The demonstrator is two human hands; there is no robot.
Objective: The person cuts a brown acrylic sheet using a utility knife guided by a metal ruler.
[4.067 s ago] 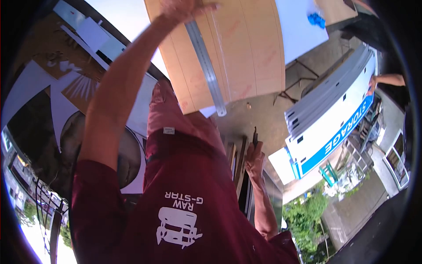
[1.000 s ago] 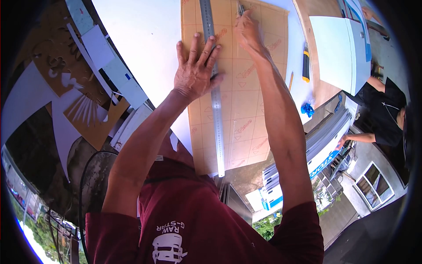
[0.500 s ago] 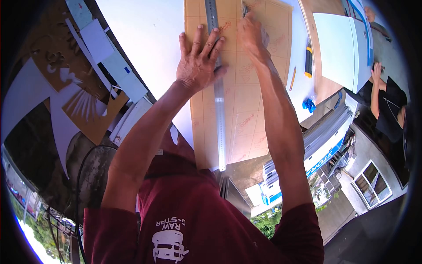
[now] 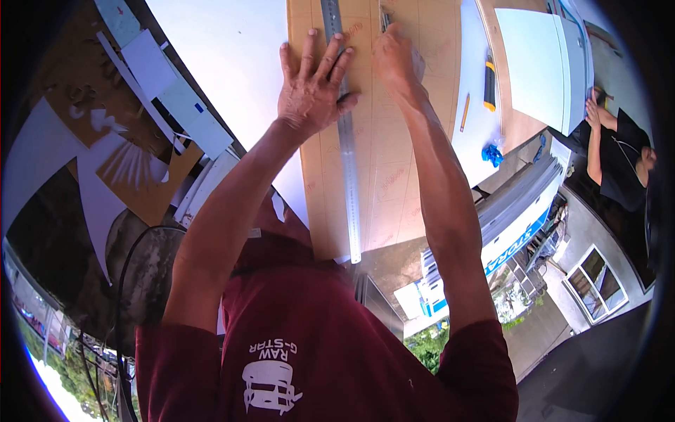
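Observation:
A long metal ruler [image 4: 347,162] runs lengthwise over a brown film-covered sheet [image 4: 394,155] with thin lines and red print. My left hand [image 4: 313,91] lies with fingers spread on the sheet and the ruler, its thumb across the ruler's right edge. To the right of the ruler, my right hand [image 4: 397,62] is closed around a slim metallic tool [image 4: 384,21], whose tip points away from me. The tool's tip is too small to make out. Beneath the brown sheet is a white surface [image 4: 218,63].
A pencil [image 4: 465,112], a black-and-yellow cutter [image 4: 489,86] and a crumpled blue item [image 4: 492,155] lie on the right. Farther right stands another person [image 4: 619,155] in black, hands near a pale panel [image 4: 531,60]. White cut pieces and scraps are at the left.
The sheet and ruler appear slightly shifted up and left in view. My left thumb has come to rest more clearly across the ruler. The other person's hands have moved together by the panel.

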